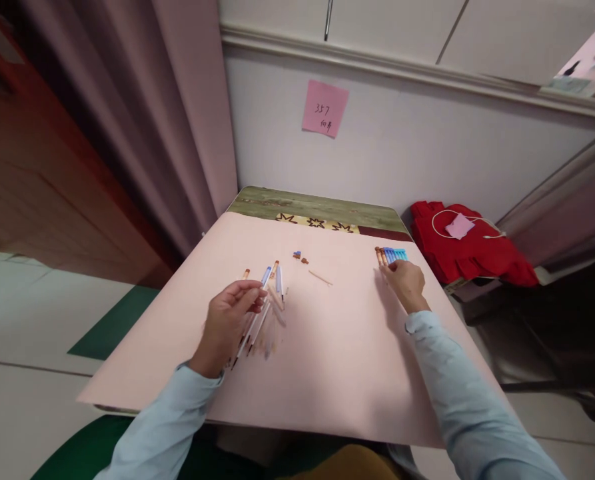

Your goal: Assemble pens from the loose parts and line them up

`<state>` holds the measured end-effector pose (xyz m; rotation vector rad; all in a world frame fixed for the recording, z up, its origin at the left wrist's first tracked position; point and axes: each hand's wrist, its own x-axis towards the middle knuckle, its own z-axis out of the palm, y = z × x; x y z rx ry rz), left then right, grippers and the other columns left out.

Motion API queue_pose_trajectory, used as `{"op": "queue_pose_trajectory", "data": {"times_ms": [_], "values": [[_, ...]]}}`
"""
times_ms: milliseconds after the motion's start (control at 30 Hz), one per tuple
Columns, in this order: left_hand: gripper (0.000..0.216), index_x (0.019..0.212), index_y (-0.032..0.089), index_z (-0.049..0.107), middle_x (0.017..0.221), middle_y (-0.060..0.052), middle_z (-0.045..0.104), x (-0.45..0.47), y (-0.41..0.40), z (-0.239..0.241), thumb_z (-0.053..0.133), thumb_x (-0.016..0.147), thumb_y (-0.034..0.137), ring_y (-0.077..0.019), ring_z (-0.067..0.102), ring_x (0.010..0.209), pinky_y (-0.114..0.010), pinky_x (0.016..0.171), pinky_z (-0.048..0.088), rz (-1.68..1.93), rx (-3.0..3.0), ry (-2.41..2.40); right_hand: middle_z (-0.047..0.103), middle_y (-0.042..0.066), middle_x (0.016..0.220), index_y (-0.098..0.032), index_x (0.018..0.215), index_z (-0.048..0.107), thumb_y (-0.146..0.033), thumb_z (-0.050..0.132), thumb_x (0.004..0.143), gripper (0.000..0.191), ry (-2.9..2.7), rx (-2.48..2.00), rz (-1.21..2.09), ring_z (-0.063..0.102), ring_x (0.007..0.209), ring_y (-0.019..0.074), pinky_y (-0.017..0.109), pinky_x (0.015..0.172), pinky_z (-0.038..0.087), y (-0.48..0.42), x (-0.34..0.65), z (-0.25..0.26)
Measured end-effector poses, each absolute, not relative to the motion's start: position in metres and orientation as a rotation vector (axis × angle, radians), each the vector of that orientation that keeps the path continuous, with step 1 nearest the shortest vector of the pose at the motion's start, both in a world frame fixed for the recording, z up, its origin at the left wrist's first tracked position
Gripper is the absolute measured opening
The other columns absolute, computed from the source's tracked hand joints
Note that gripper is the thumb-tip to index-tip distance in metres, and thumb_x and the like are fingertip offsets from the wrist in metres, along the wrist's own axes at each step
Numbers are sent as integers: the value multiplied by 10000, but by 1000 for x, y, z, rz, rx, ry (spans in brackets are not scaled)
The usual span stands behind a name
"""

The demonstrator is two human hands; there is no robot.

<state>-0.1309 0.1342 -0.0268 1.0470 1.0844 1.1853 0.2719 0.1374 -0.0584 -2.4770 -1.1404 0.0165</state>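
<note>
My left hand (233,321) hovers over a loose heap of pen parts on the left of the table, thumb and fingers brought together; whatever they might hold is hidden. In the heap are slim white tubes (258,328) with dark tips, and pieces with a blue end (266,274) or an orange-brown end (276,265). On the right, a tight row of pens with blue caps (396,255) lies side by side. My right hand (406,281) is closed at the row's left end, its fingertips on a brown-capped pen (379,256) whose lower part the hand covers.
Small brown and blue pieces (304,261) and a thin pale stick (320,277) lie mid-table. Pale paper (337,347) covers the table up to a green wood-patterned strip (322,200). A red cloth (457,257) with a white cable sits beyond the right edge.
</note>
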Motion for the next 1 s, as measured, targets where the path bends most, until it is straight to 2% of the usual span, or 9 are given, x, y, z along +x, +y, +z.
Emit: {"op": "queue_pose_trajectory", "data": {"times_ms": [100,267,500,767,1000], "values": [[303,943,173,700,841,-44,718,-149,127,-23,792,707,340,-137,616,685,-270,656,508,1384,905,1128,690,81,726,-213,783,734,-422,644,815,229,-1197,-2329,40,613,706,236,342,654,406,134,260,-52],[270,906,174,702,789,-9,695,-159,108,-24,810,688,292,-101,587,643,-217,608,496,1604,701,1244,691,22,649,-216,726,723,-448,662,800,251,-1302,-2098,183,602,610,182,297,609,397,142,218,-49],[284,893,145,698,624,27,598,-158,107,-26,800,681,304,-82,506,532,-204,514,409,1561,809,1395,659,11,588,-200,722,733,-483,633,792,308,-1346,-1831,381,575,575,172,274,587,379,155,159,-56],[258,883,150,704,628,16,606,-170,105,-21,773,706,324,-93,511,551,-211,529,412,1520,844,1505,615,-1,621,-155,810,718,-516,577,821,388,-1041,-1721,368,523,593,149,253,607,418,149,153,-84],[262,876,142,702,648,6,622,-156,103,-14,783,712,331,-93,519,554,-214,537,418,1462,839,1470,600,-14,631,-175,824,705,-490,564,844,346,-1140,-1732,340,527,598,144,249,613,404,147,150,-101]]}}
